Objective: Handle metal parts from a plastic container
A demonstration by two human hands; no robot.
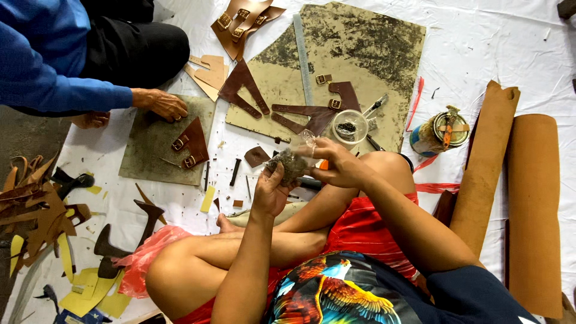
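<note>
My left hand (273, 189) grips the lower part of a small clear plastic bag (290, 161) filled with dark small metal bits. My right hand (335, 163) pinches the bag's open top, just above my crossed legs. Beyond the bag stands a small round clear tub (350, 126) holding more dark bits. Brown leather strap pieces with buckles (312, 114) lie on a worn cutting board (354, 54) further out.
Another person in a blue sleeve presses a hand (161, 103) on a grey slab (150, 144) beside a brown buckled piece (191, 144). Two tan leather rolls (533, 204) lie on the right, a glue tin (441, 131) near them. Leather scraps (33, 204) pile at left.
</note>
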